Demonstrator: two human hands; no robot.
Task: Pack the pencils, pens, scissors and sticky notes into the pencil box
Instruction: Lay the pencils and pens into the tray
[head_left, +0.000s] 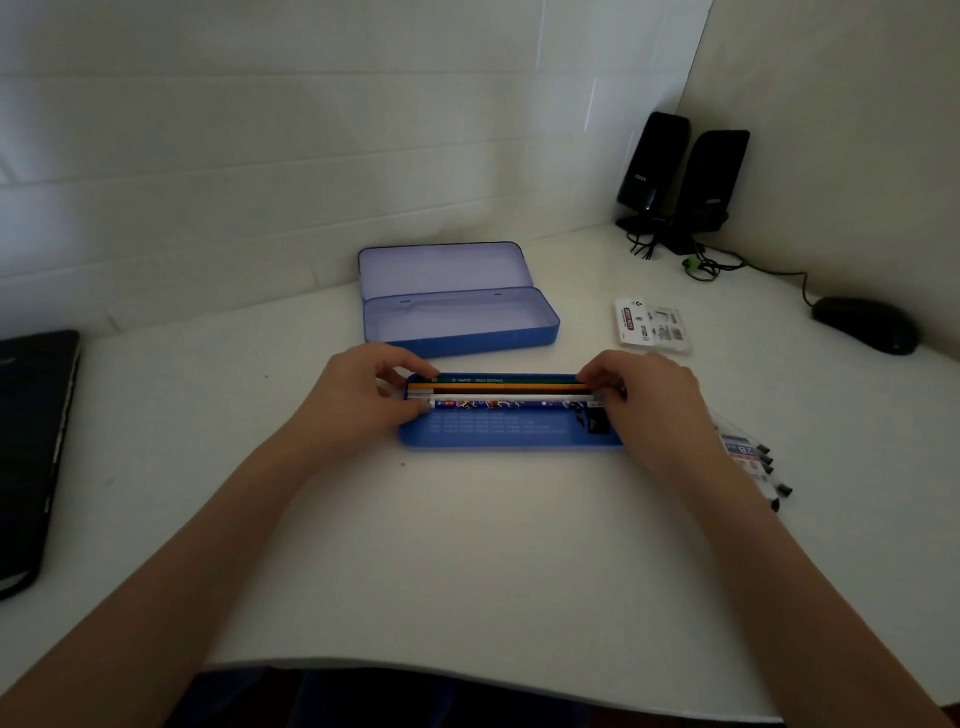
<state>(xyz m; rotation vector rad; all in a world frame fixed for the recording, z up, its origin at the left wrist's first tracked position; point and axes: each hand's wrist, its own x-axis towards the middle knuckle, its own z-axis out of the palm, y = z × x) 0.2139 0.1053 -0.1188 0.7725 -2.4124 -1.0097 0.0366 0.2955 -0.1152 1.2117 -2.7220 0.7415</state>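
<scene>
A blue pencil box stands open and empty at mid-table, its lid tilted back. In front of it lies a flat blue tray. Several pencils lie side by side along the tray's far edge: green, orange, black, white and a patterned one. My left hand pinches their left ends and my right hand pinches their right ends. A packet of sticky notes lies to the right of the box. Several pens with black caps lie at the right, partly behind my right forearm. No scissors show.
A closed dark laptop lies at the left edge. Two black speakers with cables stand in the back right corner, and a black mouse sits at the far right. The table's front edge runs just below my forearms.
</scene>
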